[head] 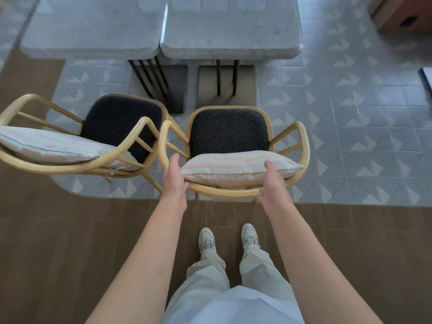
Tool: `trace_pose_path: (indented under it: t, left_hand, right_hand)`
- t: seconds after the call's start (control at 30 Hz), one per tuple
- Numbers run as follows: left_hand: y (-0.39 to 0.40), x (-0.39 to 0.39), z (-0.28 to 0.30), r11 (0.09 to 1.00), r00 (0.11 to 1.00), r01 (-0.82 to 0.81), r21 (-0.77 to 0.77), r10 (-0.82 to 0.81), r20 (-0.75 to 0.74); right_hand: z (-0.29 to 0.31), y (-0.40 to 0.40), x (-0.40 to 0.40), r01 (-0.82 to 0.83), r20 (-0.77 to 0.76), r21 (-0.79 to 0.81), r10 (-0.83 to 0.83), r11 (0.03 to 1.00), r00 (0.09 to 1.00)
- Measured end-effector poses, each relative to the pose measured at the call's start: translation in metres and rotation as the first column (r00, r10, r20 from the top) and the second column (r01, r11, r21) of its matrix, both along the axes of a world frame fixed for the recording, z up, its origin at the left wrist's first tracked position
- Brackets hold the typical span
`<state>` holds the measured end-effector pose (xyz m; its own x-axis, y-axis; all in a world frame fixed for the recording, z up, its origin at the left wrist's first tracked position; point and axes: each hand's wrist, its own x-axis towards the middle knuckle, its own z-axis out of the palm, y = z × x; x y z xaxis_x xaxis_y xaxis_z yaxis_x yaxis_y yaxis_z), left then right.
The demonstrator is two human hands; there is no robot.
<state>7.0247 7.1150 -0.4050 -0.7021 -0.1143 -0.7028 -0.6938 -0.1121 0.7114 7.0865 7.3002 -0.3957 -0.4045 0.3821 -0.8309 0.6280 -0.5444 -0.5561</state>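
The left grip (174, 181) and right grip (272, 183) sit at the two ends of a striped cushion (233, 169), which leans against the curved back rail (224, 194) of a chair (229, 132). The cushion lies between the grips, touching both.

The left grip is at the cushion's left corner. Its thumb stands up free beside the corner and its fingers are hidden under the cushion, so I cannot tell whether it is clamped. The right grip is apart and loose: its thumb rests on top of the cushion near the right end, while its fingers spread just below it over the near face of the rail.

Beyond the grips is the chair's dark seat, and further on two grey surfaces (231, 26) stand side by side. Left of the left grip, a second chair (121, 122) is turned at an angle, its arm just beside the first chair's arm. It carries its own cushion (46, 143) against its back. Both chairs stand on a patterned rug (350, 113). Nearer than the grips, white shoes (207, 238) stand on the wooden floor (70, 242).
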Motion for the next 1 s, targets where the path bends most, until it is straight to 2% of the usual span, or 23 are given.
trace_pose_path:
  t: [0.07,0.17,0.23,0.37,0.57,0.73,1.0]
  left_hand:
    - [-0.005,-0.01,0.028,0.999,0.996,0.037,0.028,-0.034,-0.086]
    - [-0.006,-0.023,0.062,0.99,0.974,0.123,0.074,-0.106,-0.199]
    - [-0.005,-0.028,0.085,0.984,0.951,0.153,0.086,-0.123,-0.283]
    - [0.003,-0.034,0.124,0.968,0.902,0.213,0.132,-0.143,-0.407]
    - [-0.005,-0.038,0.163,0.939,0.857,0.258,0.227,-0.114,-0.502]
    - [-0.021,-0.044,0.172,0.949,0.805,0.283,0.141,-0.155,-0.573]
    - [-0.025,-0.042,0.183,0.96,0.79,0.248,0.131,-0.122,-0.601]
  right_hand:
    - [0.027,0.003,-0.007,-0.114,-0.081,0.061,0.119,0.992,0.99]
    - [0.061,0.005,-0.021,-0.235,-0.294,0.185,0.282,0.954,0.913]
    - [0.085,0.001,-0.027,-0.232,-0.404,0.246,0.317,0.941,0.858]
    - [0.127,-0.012,-0.031,-0.192,-0.512,0.34,0.353,0.921,0.783]
    - [0.162,-0.027,-0.037,-0.128,-0.572,0.396,0.354,0.909,0.74]
    - [0.174,-0.045,-0.038,-0.115,-0.603,0.422,0.373,0.899,0.705]
    - [0.18,-0.047,-0.043,-0.16,-0.622,0.413,0.406,0.897,0.669]
